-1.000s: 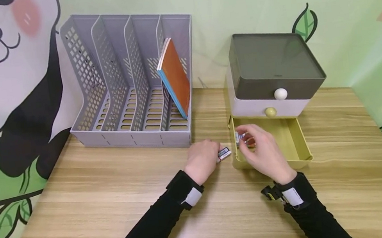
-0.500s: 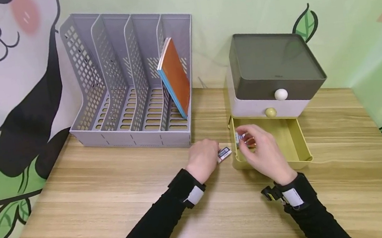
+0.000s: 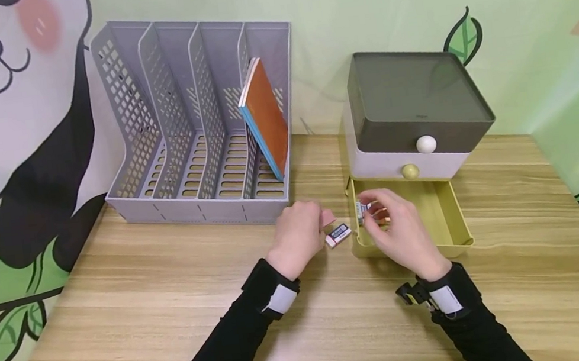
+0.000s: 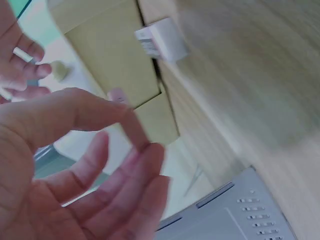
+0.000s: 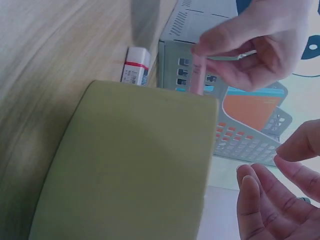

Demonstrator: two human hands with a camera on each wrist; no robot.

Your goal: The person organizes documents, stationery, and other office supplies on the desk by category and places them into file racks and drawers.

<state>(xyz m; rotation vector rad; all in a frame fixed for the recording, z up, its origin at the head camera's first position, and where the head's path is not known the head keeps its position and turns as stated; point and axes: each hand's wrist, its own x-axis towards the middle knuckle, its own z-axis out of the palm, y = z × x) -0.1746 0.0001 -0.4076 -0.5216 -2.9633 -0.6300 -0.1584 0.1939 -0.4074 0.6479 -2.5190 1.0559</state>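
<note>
My left hand [image 3: 296, 236] pinches a pink eraser [image 3: 328, 218] between thumb and fingertips, just left of the yellow drawer. The left wrist view shows the pink eraser [image 4: 134, 131] partly covered by the fingers. On the table beside this hand lies a white eraser [image 3: 338, 235] in a dark printed sleeve with a red stripe. Over the pulled-out yellow drawer [image 3: 445, 210], my right hand [image 3: 399, 227] hovers with loosely bent fingers and a gap between thumb and fingertips. Another white-and-blue eraser [image 3: 360, 212] shows against the drawer's left wall, partly hidden behind those fingers.
A grey file rack [image 3: 199, 211] stands at the back left, with orange and blue notebooks [image 3: 266, 117] leaning in its right slot. Above the yellow drawer sit a white drawer [image 3: 384, 161] and a dark top drawer [image 3: 418, 85], fitted with round knobs.
My left hand has lifted away from the white eraser and shifted slightly left and back, bringing the pink eraser into sight. The right hand stays in place.
</note>
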